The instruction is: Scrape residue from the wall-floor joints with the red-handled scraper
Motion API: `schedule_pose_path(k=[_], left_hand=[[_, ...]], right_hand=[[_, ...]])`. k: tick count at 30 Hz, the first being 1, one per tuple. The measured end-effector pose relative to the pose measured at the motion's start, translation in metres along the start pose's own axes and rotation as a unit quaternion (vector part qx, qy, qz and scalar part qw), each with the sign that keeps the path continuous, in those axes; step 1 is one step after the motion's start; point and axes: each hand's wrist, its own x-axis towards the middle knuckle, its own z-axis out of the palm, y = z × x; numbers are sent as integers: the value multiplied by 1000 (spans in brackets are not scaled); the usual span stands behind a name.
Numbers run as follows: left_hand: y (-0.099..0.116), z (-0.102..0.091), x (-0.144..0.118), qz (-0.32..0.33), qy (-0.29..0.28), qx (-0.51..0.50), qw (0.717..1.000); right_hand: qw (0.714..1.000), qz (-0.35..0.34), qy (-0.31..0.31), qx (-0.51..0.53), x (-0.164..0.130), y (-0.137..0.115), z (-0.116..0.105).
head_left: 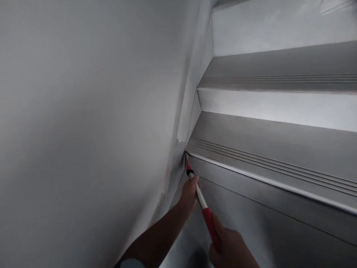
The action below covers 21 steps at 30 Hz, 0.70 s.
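**Two hands on a red-and-white tool, tip in the stair corner**

Left hand (190, 193) forward, fingers wrapped around the white shaft of the long-handled tool (201, 203), just below a small black collar; left forearm comes up from the bottom edge, a pale sleeve cuff (131, 263) showing there. Right hand (230, 247) low in the frame, clenched on the red grip at the tool's rear end; both holds look firm.

Tool runs on a slant from lower right to upper left; its red tip sits in the corner where the grey wall (83, 123) meets the underside of the step nosing (264, 176); tip is small and dark against the shadow, possibly a scraper or a brush, cannot tell which.

Stairs rise to the right: grey treads with grooved strips near their front edges, lighter risers (279, 108) between; a pale skirting strip (192, 82) follows the wall up alongside the steps; light is dim and flat.
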Motion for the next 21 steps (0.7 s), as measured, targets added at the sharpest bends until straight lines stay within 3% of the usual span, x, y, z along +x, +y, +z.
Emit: schedule_pose_path(k=[7,15,21], left_hand=[[-1,2,-3,4,29,6,1000],[-3,3,-4,3,28,37,999],[-12,-7,3,-13,29,51,998]], right_hand=[[1000,-12,-15,-5,1,9,-2],[999,-30,17,16,-1,22,2],[998,8,10,67,4,8,7]])
